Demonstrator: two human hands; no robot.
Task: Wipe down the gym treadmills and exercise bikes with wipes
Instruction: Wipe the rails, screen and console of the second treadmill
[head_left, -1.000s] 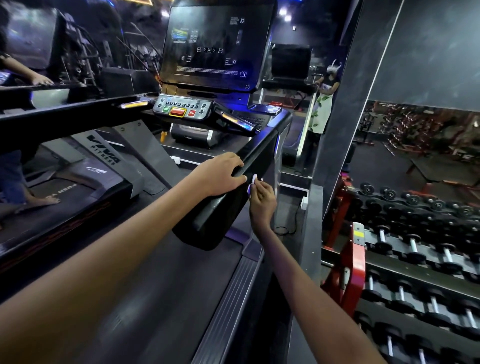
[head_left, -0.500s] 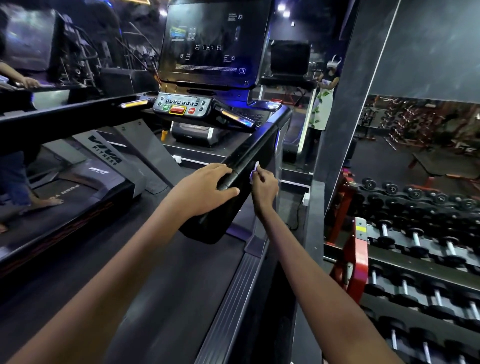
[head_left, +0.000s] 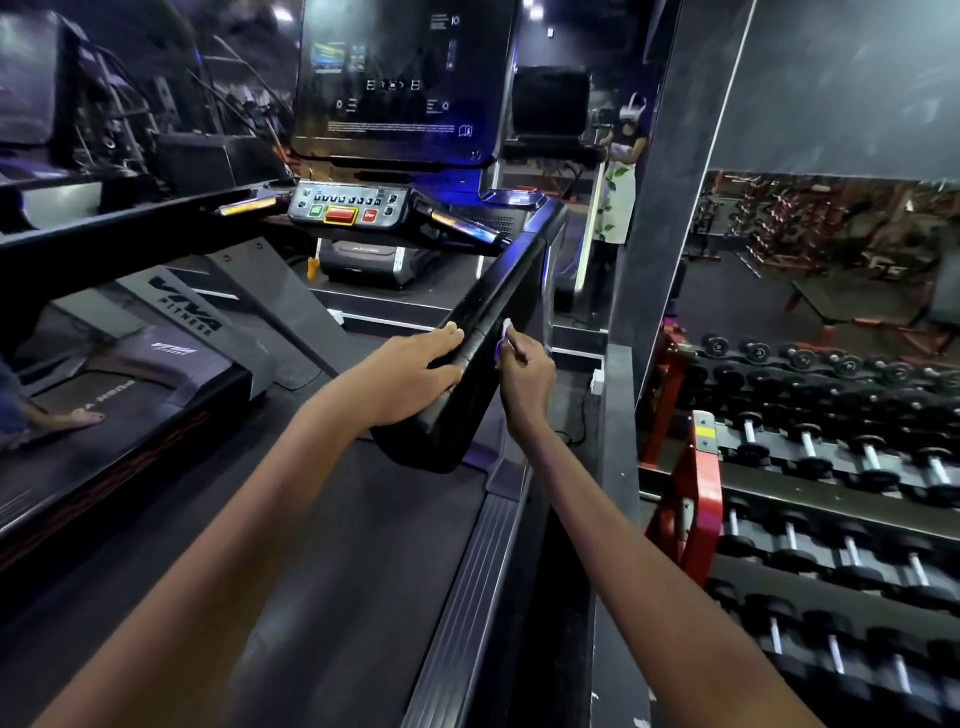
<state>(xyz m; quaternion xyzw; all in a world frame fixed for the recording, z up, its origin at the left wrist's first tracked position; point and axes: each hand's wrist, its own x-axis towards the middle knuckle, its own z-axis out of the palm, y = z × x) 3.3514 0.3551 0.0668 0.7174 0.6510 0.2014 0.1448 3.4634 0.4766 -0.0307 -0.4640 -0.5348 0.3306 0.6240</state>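
Two bare forearms reach forward over the treadmill belt (head_left: 332, 571), both ending at the right handrail (head_left: 483, 332), the landmark for this entry. Left hand (head_left: 410, 374): laid flat on the inner face of the handrail near its lower end, fingers straight and spread along the black padding, gripping nothing. Right hand (head_left: 527, 379): just on the outer side of the handrail, fingers curled, pinching a small pale wipe (head_left: 505, 338) that is pressed against the rail's outer edge, slightly above the left hand's fingertips. Ribbed side step (head_left: 467, 587): grey, running below the handrail along the belt's right margin. Dumbbell rack (head_left: 696, 499): red frame, well to the right of the handrail, tiers of black dumbbells (head_left: 831, 457) with bright handles. Neighbouring treadmill (head_left: 130, 395): left of the handrail across the belt, with a bare foot (head_left: 72, 418) of another person on its deck. Control panel (head_left: 348, 210): beyond the handrail's upper end, grey, with a green key, a large red key and a smaller red one. Console screen (head_left: 400, 78): above the panel, dark, faint icons lit. Mirror (head_left: 613, 171): beyond and right of the handrail's top, showing a standing figure in a light patterned garment.
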